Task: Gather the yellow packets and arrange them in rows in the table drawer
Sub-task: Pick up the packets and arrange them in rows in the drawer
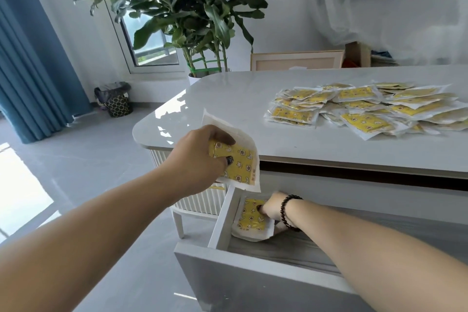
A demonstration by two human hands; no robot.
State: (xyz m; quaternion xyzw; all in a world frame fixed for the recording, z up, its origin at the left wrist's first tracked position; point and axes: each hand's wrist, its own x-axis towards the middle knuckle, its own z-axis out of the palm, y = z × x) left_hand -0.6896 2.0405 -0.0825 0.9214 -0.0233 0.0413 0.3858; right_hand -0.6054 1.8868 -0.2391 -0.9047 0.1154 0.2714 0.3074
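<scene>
Drawer (217,223) open; packet (252,218) against its left wall.

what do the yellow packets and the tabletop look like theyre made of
Yellow packets: thin, soft plastic film or coated paper by the look, white-bordered around a glossy printed yellow centre; the one in the left hand bends at its corner. Tabletop: polished stone or stone-look slab, white; it mirrors the window light sharply.

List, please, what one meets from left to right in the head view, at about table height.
Blue curtain → bin → left hand gripping a packet → right hand on the packet in the drawer → pile of packets.
</scene>
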